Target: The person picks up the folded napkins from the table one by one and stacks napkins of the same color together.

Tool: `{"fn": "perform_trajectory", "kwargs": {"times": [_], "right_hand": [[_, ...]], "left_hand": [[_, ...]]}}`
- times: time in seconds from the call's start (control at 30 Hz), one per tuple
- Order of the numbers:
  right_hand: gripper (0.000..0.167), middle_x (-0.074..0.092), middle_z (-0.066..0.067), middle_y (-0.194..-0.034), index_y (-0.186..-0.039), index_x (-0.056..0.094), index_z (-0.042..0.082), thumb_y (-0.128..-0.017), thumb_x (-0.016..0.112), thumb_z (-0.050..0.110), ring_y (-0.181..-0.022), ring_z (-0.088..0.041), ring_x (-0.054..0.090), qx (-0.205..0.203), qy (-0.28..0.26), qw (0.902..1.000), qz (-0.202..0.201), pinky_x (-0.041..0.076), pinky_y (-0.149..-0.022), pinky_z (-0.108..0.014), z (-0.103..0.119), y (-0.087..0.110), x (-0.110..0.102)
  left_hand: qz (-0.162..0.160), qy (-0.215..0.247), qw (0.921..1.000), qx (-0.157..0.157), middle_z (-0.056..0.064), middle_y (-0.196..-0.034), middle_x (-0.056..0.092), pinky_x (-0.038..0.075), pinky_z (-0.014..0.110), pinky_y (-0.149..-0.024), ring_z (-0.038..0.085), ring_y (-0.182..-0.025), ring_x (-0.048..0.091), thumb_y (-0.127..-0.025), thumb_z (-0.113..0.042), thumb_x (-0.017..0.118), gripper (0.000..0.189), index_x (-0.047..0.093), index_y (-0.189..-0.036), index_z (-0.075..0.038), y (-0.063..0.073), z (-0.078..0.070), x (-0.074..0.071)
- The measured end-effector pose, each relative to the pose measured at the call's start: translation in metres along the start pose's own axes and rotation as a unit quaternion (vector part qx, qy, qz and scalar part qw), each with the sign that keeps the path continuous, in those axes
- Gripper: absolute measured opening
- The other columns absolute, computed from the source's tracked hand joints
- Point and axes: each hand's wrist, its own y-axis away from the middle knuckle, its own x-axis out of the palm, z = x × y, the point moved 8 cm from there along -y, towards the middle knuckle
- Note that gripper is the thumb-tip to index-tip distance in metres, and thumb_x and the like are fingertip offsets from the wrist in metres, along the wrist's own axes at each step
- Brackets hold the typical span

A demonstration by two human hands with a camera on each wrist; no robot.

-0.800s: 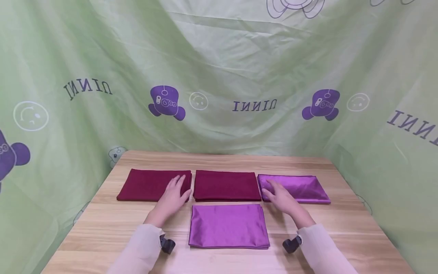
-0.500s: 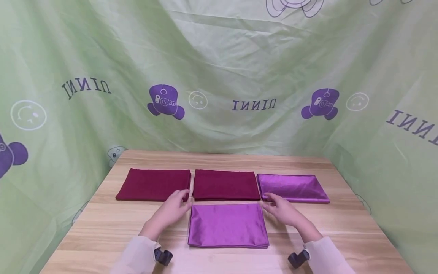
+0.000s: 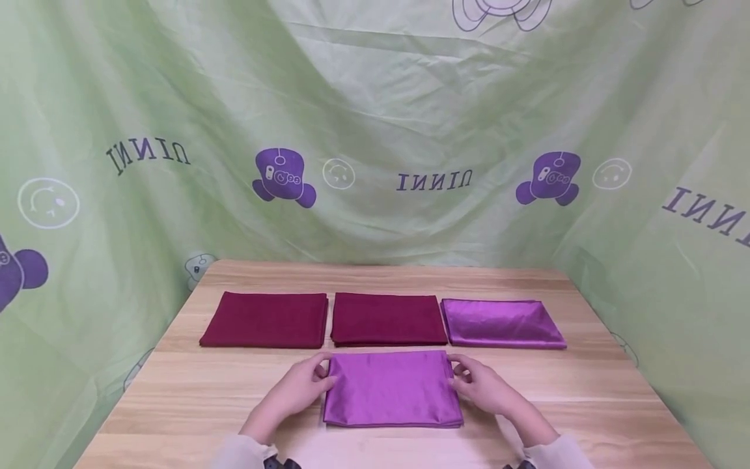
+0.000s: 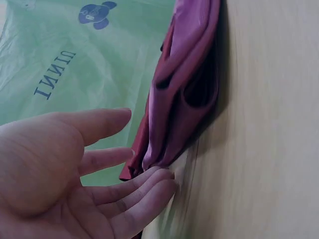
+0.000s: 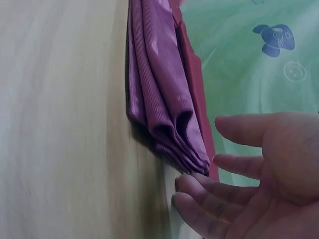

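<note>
A folded bright purple satin cloth (image 3: 392, 389) lies at the near middle of the wooden table (image 3: 176, 404). My left hand (image 3: 301, 387) sits at its left edge and my right hand (image 3: 480, 387) at its right edge. In the left wrist view the left hand (image 4: 89, 174) is spread with straight fingers, whose tips reach the stacked folds of the cloth (image 4: 184, 84). The right wrist view mirrors this: the right hand (image 5: 249, 189) has relaxed fingers beside the layered cloth edge (image 5: 164, 99). Neither hand grips anything.
Behind the near cloth runs a row of folded cloths: two maroon ones (image 3: 266, 319) (image 3: 387, 319) and a purple satin one (image 3: 504, 323) at the right. A green printed sheet (image 3: 375, 130) hangs around the table on three sides.
Both hands have drawn back from the far row, the left off the maroon cloth and the right off the far purple one, and now sit at the near purple cloth's side edges.
</note>
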Motion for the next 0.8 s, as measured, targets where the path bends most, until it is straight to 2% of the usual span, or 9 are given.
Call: {"fn": "perform_trajectory", "kwargs": {"times": [0.13,0.23,0.3,0.37,0.47,0.53,0.6,0.67,0.8], "right_hand": [[0.058,0.059,-0.008,-0.100,-0.134,0.051,-0.005,-0.085,0.074,0.014,-0.081,-0.020,0.059,0.007,0.012,0.9999,-0.005,0.051,-0.069,-0.031,0.003,0.000,0.004],[0.059,0.057,-0.008,-0.097,-0.133,0.052,-0.006,-0.081,0.076,0.010,-0.072,-0.018,0.055,0.020,-0.008,0.9997,-0.015,0.050,-0.061,-0.028,0.003,0.000,0.006],[0.060,0.056,-0.009,-0.097,-0.132,0.051,-0.007,-0.079,0.077,0.006,-0.070,-0.018,0.054,0.030,-0.046,0.9984,-0.011,0.051,-0.059,-0.029,0.001,0.000,0.009],[0.062,0.055,-0.012,-0.099,-0.133,0.048,-0.010,-0.079,0.076,0.001,-0.071,-0.020,0.056,0.034,-0.110,0.9934,0.004,0.054,-0.060,-0.031,-0.001,-0.001,0.014],[0.063,0.054,-0.015,-0.097,-0.133,0.044,-0.013,-0.078,0.074,-0.004,-0.074,-0.021,0.057,0.035,-0.189,0.9810,0.029,0.056,-0.062,-0.033,-0.002,-0.004,0.021],[0.064,0.053,-0.016,-0.093,-0.133,0.042,-0.015,-0.078,0.073,-0.006,-0.074,-0.021,0.057,0.034,-0.217,0.9746,0.043,0.056,-0.063,-0.033,-0.001,-0.006,0.024],[0.064,0.054,-0.015,-0.089,-0.133,0.044,-0.014,-0.077,0.073,-0.005,-0.073,-0.021,0.057,0.034,-0.216,0.9748,0.046,0.055,-0.062,-0.030,-0.001,-0.008,0.025],[0.062,0.055,-0.015,-0.093,-0.132,0.047,-0.013,-0.077,0.074,-0.004,-0.078,-0.020,0.056,0.028,-0.197,0.9792,0.041,0.052,-0.065,-0.027,0.001,-0.009,0.024],[0.059,0.051,-0.011,-0.088,-0.129,0.054,-0.008,-0.074,0.076,-0.005,-0.076,-0.019,0.049,0.024,-0.161,0.9864,0.025,0.046,-0.059,-0.023,0.003,-0.010,0.023]], "left_hand": [[-0.005,0.031,0.9995,-0.006,0.006,-0.091,0.062,0.051,0.032,-0.065,0.016,-0.076,0.060,-0.087,-0.019,0.073,0.050,0.056,-0.129,0.003,0.003,0.001,0.004],[-0.001,0.054,0.9985,-0.009,0.005,-0.086,0.062,0.051,0.031,-0.062,0.016,-0.073,0.059,-0.085,-0.015,0.074,0.048,0.057,-0.126,0.003,0.003,0.003,0.009],[0.003,0.072,0.9973,-0.015,0.004,-0.083,0.061,0.050,0.032,-0.062,0.017,-0.071,0.057,-0.084,-0.013,0.074,0.047,0.058,-0.125,0.002,0.003,0.005,0.012],[0.004,0.087,0.9960,-0.020,0.005,-0.084,0.060,0.050,0.034,-0.064,0.018,-0.073,0.057,-0.084,-0.011,0.074,0.046,0.058,-0.125,0.003,0.002,0.007,0.014],[0.002,0.099,0.9948,-0.025,0.012,-0.095,0.063,0.051,0.040,-0.073,0.023,-0.083,0.060,-0.083,-0.009,0.073,0.045,0.058,-0.123,0.003,0.002,0.009,0.015],[0.003,0.105,0.9942,-0.022,0.019,-0.105,0.063,0.052,0.044,-0.080,0.029,-0.092,0.061,-0.082,-0.008,0.073,0.044,0.059,-0.122,0.003,0.002,0.009,0.015],[0.008,0.119,0.9927,-0.019,0.024,-0.112,0.062,0.052,0.046,-0.083,0.033,-0.098,0.061,-0.083,-0.008,0.073,0.043,0.059,-0.122,0.004,0.001,0.009,0.015],[0.015,0.139,0.9900,-0.019,0.026,-0.113,0.061,0.053,0.046,-0.083,0.035,-0.099,0.062,-0.084,-0.008,0.073,0.043,0.059,-0.122,0.004,0.001,0.008,0.015],[0.032,0.185,0.9817,-0.030,0.021,-0.103,0.061,0.057,0.041,-0.070,0.029,-0.086,0.064,-0.085,-0.005,0.070,0.041,0.057,-0.122,0.005,0.002,0.011,0.013]]}}
